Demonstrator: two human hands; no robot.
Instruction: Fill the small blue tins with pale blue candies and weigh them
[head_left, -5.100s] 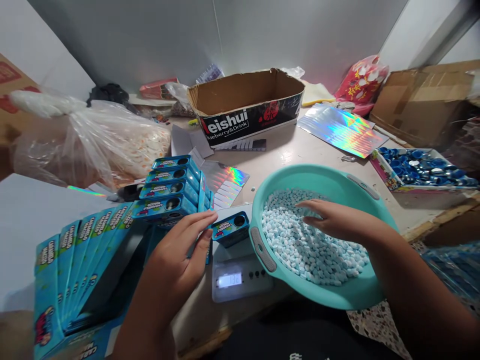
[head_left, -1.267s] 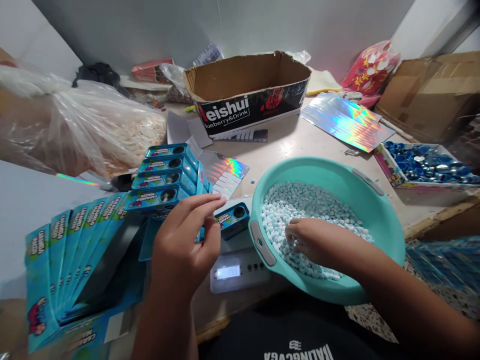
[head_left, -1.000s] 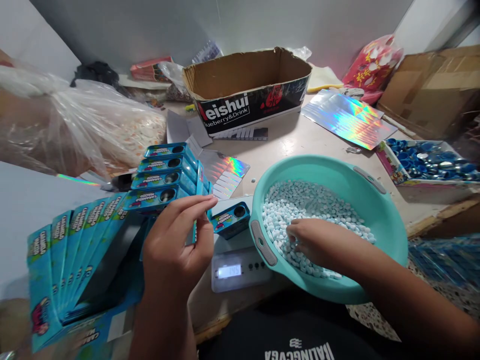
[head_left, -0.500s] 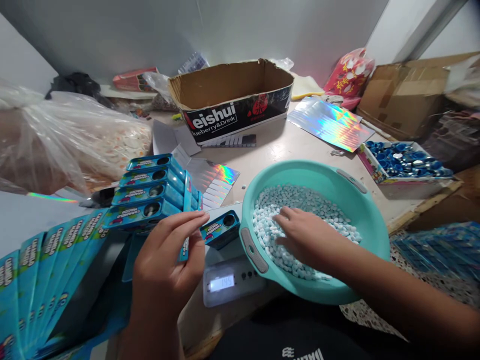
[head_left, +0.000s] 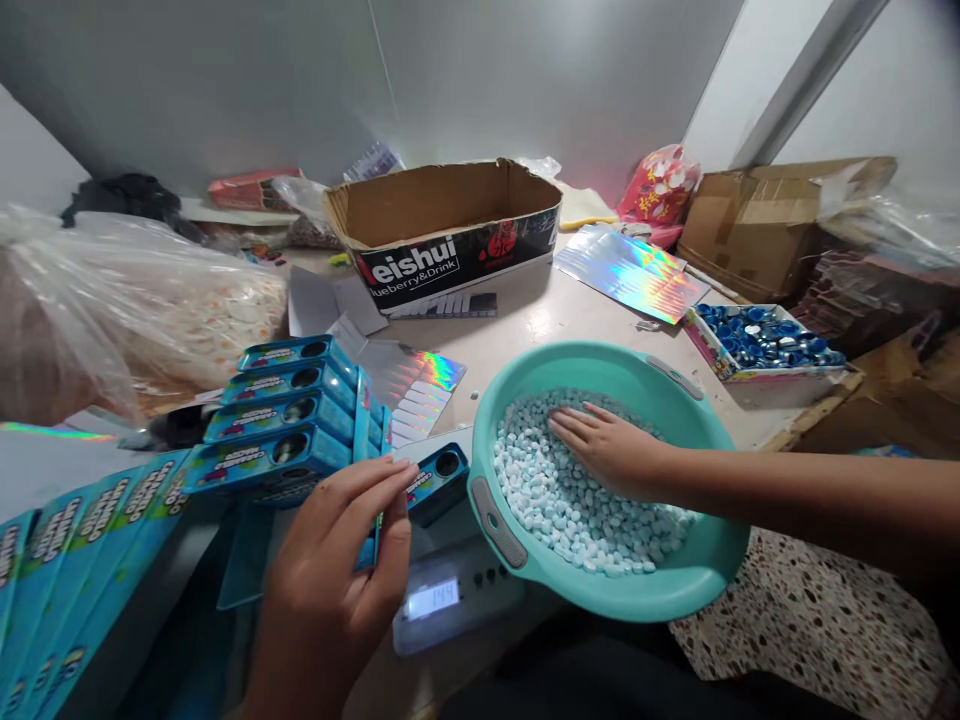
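at the lower middle of the frame, i see the left hand [head_left: 339,560] half curled beside a lit scale [head_left: 420,628]; a strip of blue packaging [head_left: 366,553] shows between thumb and fingers, but i can't tell whether it's gripped. toward the scale's far side, a blue box [head_left: 433,492] shows its dark round hole. right of centre, the right hand [head_left: 609,450] rests unclenched, fingers spread on pale pellets [head_left: 577,525] inside a turquoise basin [head_left: 712,550]. stacked blue boxes [head_left: 337,415] sit left of centre; at upper middle, an open carton [head_left: 461,262].
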